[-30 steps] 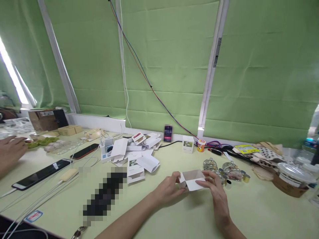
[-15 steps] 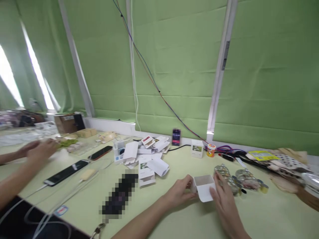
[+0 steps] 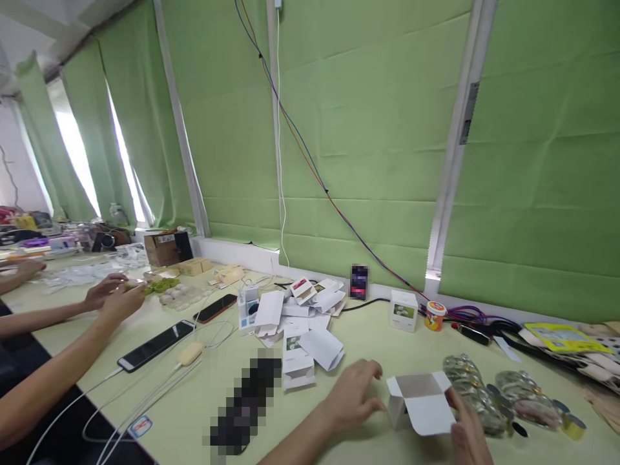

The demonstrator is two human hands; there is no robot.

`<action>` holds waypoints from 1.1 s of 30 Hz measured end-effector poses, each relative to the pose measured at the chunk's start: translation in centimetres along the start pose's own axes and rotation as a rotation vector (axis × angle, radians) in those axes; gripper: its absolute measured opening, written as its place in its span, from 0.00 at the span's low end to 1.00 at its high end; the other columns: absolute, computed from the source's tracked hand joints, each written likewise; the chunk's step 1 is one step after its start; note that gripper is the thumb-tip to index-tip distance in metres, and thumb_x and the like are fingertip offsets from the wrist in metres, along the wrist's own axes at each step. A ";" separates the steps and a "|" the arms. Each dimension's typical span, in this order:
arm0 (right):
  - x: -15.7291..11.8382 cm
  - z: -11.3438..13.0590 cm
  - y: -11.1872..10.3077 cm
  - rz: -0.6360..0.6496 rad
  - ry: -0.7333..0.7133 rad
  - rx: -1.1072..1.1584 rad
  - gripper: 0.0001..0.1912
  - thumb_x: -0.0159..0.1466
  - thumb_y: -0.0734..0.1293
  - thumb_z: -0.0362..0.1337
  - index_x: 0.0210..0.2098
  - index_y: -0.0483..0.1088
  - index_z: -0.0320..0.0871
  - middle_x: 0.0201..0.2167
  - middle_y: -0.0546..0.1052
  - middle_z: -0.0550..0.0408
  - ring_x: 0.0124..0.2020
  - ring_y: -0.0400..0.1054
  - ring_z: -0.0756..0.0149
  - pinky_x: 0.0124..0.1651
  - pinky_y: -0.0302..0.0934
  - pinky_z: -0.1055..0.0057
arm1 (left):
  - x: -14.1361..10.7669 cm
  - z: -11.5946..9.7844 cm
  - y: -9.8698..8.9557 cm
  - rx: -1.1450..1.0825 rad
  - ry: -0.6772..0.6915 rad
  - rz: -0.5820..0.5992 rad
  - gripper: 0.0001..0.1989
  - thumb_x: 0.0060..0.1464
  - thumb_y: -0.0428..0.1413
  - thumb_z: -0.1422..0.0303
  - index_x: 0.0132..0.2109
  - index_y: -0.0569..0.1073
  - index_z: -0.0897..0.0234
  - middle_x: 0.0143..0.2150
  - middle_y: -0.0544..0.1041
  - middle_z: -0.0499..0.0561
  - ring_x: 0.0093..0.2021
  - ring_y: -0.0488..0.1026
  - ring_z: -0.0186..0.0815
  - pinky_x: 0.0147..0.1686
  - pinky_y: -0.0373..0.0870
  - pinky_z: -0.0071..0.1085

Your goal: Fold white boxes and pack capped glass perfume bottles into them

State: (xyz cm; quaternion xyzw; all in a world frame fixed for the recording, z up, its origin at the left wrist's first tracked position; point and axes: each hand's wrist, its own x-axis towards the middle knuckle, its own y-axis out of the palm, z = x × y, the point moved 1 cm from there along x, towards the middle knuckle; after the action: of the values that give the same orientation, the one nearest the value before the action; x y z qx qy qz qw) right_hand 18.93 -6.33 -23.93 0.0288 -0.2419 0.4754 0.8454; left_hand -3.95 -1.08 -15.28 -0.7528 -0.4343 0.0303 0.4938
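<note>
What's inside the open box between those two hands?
Only bare inner wall shows inside the box. Its bottom is hidden by the walls and front flap, so I can't tell if anything lies there.

The open white box [image 3: 421, 403] stands on the counter [image 3: 368, 445], its front flap folded outward. The right hand [image 3: 469, 426] touches the box's right side; the left hand [image 3: 356, 394] is just left of it, fingers spread and apart from it. Right of the box lie clear packets [image 3: 472, 394]; behind it stand a closed carton [image 3: 403, 311] and an orange tub [image 3: 434, 316]. Flattened cartons [image 3: 298, 310] are heaped to its left.
</note>
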 end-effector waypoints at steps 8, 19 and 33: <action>3.3 -2.4 -3.7 -0.211 -0.095 0.041 0.57 0.42 0.53 0.75 0.49 0.67 0.31 0.31 0.71 0.36 0.30 0.65 0.40 0.28 0.55 0.57 | 0.1 4.4 -8.4 0.529 -0.832 -0.313 0.27 0.55 0.50 0.54 0.56 0.63 0.69 0.53 0.68 0.66 0.56 0.60 0.57 0.51 0.57 0.45; -0.5 8.5 -0.4 -0.069 -0.344 -0.059 0.21 0.66 0.53 0.53 0.43 0.69 0.50 0.46 0.66 0.48 0.49 0.62 0.48 0.50 0.53 0.55 | -0.8 7.3 -9.4 0.190 -0.890 -0.220 0.04 0.50 0.54 0.68 0.30 0.66 0.63 0.31 0.74 0.51 0.35 0.72 0.40 0.31 0.64 0.30; 6.4 16.4 0.1 0.367 0.110 0.195 0.30 0.62 0.58 0.57 0.57 0.57 0.47 0.50 0.68 0.48 0.38 0.71 0.59 0.40 0.66 0.63 | 4.4 0.0 -8.2 -0.495 -0.490 -0.546 0.19 0.46 0.57 0.55 0.41 0.65 0.61 0.42 0.68 0.49 0.30 0.71 0.31 0.26 0.68 0.25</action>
State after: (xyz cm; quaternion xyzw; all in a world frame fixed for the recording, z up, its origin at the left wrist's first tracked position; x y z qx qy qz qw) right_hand 15.36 -5.74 -6.72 0.0398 -0.1494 0.6434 0.7498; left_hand -6.29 3.05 -7.26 -0.6768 -0.7155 -0.0286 0.1709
